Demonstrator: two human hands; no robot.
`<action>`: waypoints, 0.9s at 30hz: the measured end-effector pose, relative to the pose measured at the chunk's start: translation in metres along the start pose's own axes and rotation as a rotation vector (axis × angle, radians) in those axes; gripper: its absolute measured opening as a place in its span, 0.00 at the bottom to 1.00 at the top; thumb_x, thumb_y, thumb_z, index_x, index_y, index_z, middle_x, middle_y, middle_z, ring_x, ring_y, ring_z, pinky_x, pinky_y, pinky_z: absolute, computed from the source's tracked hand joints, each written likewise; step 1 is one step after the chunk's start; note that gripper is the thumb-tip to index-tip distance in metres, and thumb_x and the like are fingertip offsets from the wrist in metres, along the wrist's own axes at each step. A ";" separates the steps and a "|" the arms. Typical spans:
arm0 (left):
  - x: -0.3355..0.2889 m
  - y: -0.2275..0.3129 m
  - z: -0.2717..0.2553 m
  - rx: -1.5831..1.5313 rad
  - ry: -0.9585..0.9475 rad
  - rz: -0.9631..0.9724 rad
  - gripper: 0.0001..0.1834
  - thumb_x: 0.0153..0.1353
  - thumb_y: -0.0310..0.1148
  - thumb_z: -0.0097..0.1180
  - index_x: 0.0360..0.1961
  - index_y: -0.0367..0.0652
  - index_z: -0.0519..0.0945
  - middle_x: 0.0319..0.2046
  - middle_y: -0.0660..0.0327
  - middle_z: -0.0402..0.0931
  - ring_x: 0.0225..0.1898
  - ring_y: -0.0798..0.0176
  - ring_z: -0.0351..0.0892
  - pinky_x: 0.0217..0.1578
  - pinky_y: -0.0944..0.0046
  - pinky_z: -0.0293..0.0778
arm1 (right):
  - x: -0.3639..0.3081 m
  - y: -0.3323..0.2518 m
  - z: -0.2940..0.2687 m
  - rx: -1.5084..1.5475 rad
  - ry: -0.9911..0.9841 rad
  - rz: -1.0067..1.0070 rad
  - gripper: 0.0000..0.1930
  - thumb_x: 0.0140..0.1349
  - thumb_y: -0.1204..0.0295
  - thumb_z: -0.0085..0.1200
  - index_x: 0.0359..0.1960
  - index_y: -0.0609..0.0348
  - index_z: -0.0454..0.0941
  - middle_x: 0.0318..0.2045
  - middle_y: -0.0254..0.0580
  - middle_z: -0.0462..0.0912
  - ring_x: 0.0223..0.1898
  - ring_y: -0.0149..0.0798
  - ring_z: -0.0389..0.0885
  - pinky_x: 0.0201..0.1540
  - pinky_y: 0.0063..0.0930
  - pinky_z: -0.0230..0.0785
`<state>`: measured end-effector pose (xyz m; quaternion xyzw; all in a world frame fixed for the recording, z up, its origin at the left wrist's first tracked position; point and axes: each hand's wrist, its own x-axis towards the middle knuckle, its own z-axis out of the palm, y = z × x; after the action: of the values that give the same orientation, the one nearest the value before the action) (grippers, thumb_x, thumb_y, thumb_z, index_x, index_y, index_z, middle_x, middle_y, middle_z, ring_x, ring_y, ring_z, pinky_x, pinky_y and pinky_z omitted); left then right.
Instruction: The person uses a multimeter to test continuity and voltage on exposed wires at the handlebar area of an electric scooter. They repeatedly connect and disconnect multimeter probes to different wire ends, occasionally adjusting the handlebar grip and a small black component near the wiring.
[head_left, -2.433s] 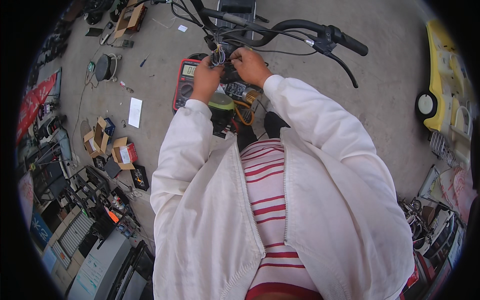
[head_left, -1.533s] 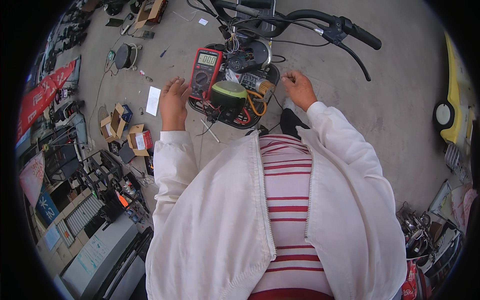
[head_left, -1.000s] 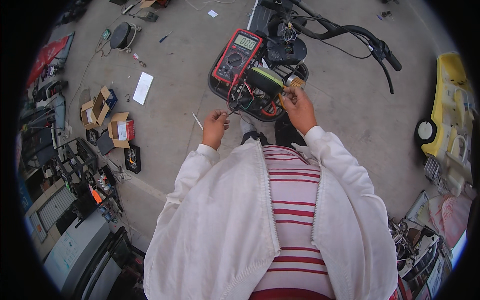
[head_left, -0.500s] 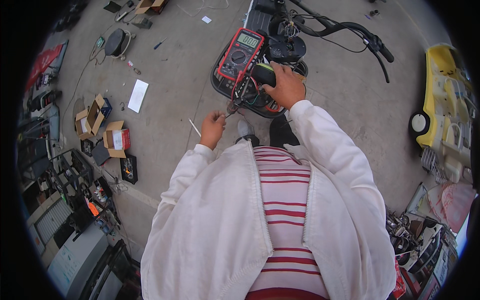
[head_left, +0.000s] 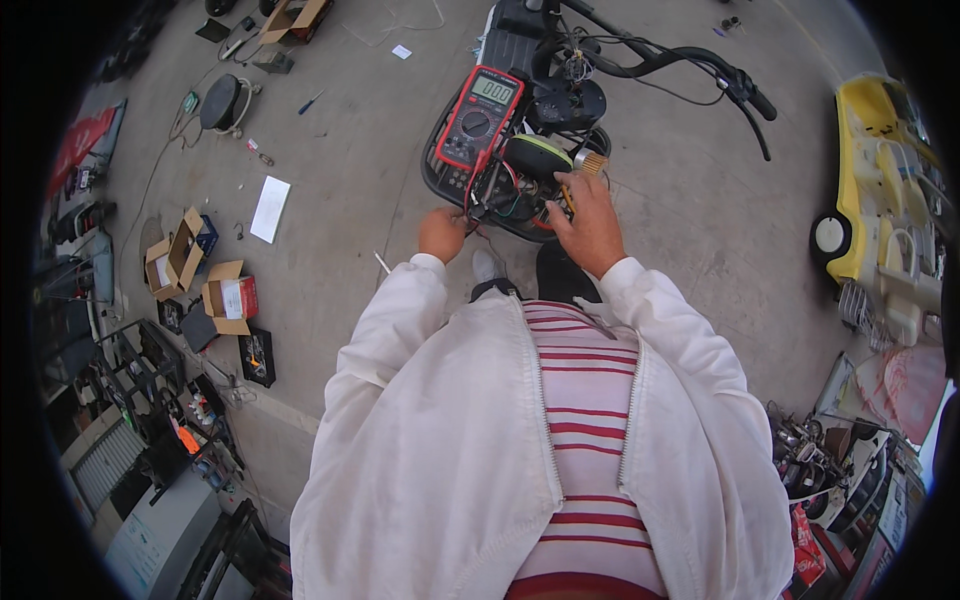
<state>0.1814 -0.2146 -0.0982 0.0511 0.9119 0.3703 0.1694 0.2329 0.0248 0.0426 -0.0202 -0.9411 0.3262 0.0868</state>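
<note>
A black carrier basket (head_left: 431, 170) sits at the front of the vehicle. In it leans a red and dark grey multimeter (head_left: 480, 117), its display lit. Beside the meter rests a rounded black and lime-green object (head_left: 537, 157). Red, black and green wires (head_left: 490, 190) tangle below it. My left hand (head_left: 442, 235) is closed at the basket's near left corner, fingertips pinched by the wires; what they hold is hidden. My right hand (head_left: 592, 225) curls over the near right side, thumb and fingers closed about a slim yellow-orange piece (head_left: 569, 198). A ribbed tan block (head_left: 590, 161) lies just beyond.
Black handlebars (head_left: 690, 55) with a brake lever reach out to the right. A yellow toy-like car (head_left: 850, 170) stands at far right. On the concrete floor at left lie a white sheet (head_left: 270, 209), a screwdriver (head_left: 311, 102) and opened cardboard boxes (head_left: 228, 297).
My right hand has left the black and lime-green object and moved nearer, to the yellow-orange piece. My left hand has shifted right, up to the basket's corner.
</note>
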 end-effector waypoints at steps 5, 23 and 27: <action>0.010 0.002 0.007 -0.005 -0.140 -0.025 0.13 0.54 0.38 0.56 0.33 0.38 0.83 0.29 0.48 0.80 0.33 0.46 0.79 0.35 0.55 0.72 | -0.036 0.004 0.011 0.290 -0.452 0.163 0.13 0.56 0.69 0.54 0.40 0.63 0.75 0.36 0.51 0.78 0.40 0.51 0.77 0.43 0.39 0.69; -0.007 0.027 -0.038 -0.585 -0.180 -0.528 0.14 0.67 0.38 0.44 0.32 0.39 0.72 0.18 0.64 0.69 0.22 0.68 0.73 0.26 0.66 0.74 | -0.056 0.010 0.133 0.213 -0.868 0.117 0.26 0.50 0.61 0.59 0.49 0.63 0.68 0.48 0.59 0.72 0.48 0.58 0.74 0.52 0.42 0.65; -0.002 0.034 -0.046 -0.866 -0.183 -0.720 0.12 0.67 0.38 0.44 0.32 0.41 0.72 0.19 0.68 0.65 0.18 0.71 0.66 0.25 0.66 0.73 | -0.063 0.011 0.158 0.248 -0.933 0.110 0.34 0.48 0.58 0.61 0.56 0.60 0.65 0.53 0.59 0.69 0.54 0.56 0.70 0.57 0.40 0.62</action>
<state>0.1660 -0.2208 -0.0429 -0.3054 0.6184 0.6233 0.3686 0.2664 -0.0691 -0.0954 0.0889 -0.8313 0.4141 -0.3600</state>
